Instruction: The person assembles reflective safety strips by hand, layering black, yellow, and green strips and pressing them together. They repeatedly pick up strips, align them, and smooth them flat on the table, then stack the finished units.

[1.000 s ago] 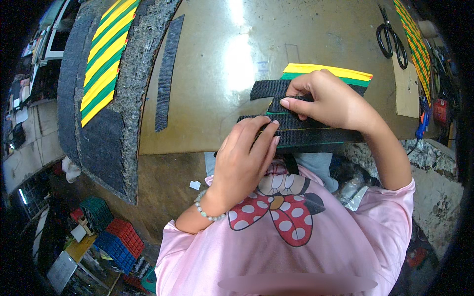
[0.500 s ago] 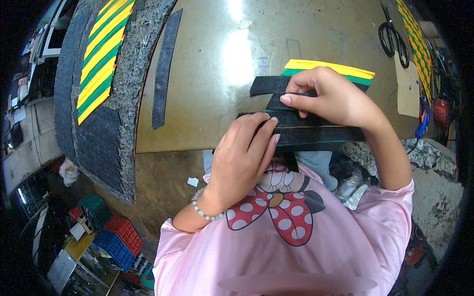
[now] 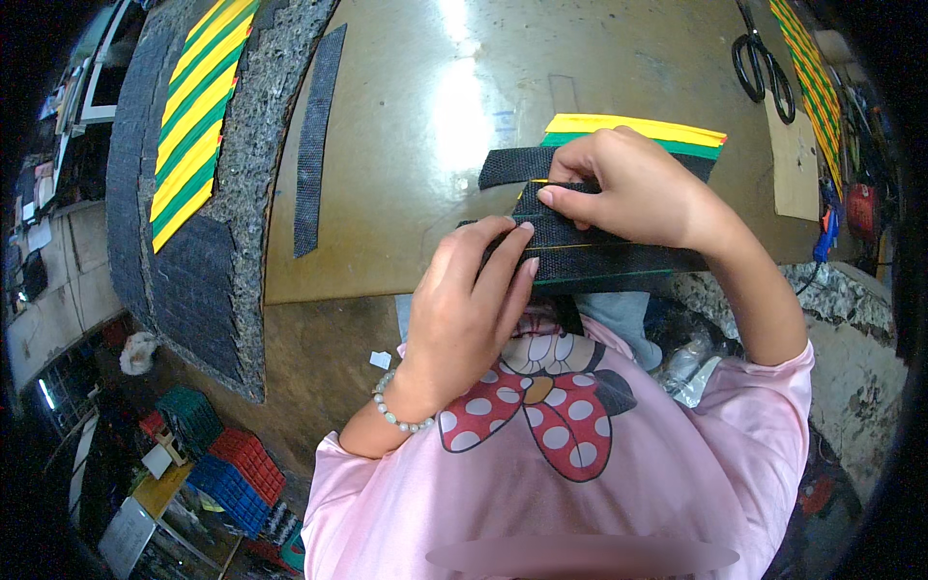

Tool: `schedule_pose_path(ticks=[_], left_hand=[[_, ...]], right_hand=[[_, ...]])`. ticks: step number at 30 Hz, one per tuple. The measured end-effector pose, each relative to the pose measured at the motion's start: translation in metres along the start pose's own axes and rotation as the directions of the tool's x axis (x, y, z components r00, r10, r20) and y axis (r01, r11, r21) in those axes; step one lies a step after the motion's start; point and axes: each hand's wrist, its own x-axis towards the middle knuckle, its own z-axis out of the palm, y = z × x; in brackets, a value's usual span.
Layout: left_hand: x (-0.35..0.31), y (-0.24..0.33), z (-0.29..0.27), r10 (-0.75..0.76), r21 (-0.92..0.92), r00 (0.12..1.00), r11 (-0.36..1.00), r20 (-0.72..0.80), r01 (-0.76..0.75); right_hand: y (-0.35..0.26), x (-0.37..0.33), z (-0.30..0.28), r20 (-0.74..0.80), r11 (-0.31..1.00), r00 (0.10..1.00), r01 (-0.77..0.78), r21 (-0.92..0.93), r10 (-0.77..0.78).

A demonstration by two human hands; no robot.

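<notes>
Several black woven strips [image 3: 619, 261] lie side by side along the near edge of the table. My right hand [image 3: 628, 188] pinches the edge of one black strip [image 3: 527, 202] between thumb and fingers; a thin yellow line shows at its upper edge. The fingers of my left hand [image 3: 454, 300] are stretched out and slightly apart, their tips resting on the strips closest to me. Just beyond my right hand, another black strip [image 3: 512, 167] borders a yellow and green band [image 3: 638, 126]. My right hand covers part of these layers.
A loose black strip [image 3: 319, 140] lies on the left of the shiny table [image 3: 396, 145]. Farther left, a yellow-green striped piece [image 3: 198, 121] rests on a rough dark surface. Scissors [image 3: 764, 72], cardboard [image 3: 795, 174] and a blue-handled tool [image 3: 826, 235] are at the right.
My right thumb and fingers have shifted slightly left along the pinched strip, and a yellow edge now shows there. My left hand stays nearly in place on the strips.
</notes>
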Motion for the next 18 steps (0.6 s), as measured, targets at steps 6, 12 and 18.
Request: schedule_pose_path(ticks=[6, 12, 18], left_hand=[[0.0033, 0.0004, 0.0029, -0.031, -0.028, 0.999, 0.999, -0.044, 0.03], [0.0048, 0.0008, 0.0048, -0.091, -0.045, 0.991, 0.995, -0.099, 0.087], [0.0071, 0.002, 0.008, -0.074, 0.049, 0.997, 0.996, -0.021, 0.075]], right_hand=[[0.0005, 0.0007, 0.0008, -0.013, 0.998, 1.0, 0.027, -0.051, -0.028], [0.0016, 0.0016, 0.001, -0.028, 0.996, 0.996, 0.084, -0.027, -0.085], [0.001, 0.0023, 0.0012, -0.048, 0.996, 0.996, 0.079, -0.041, -0.081]])
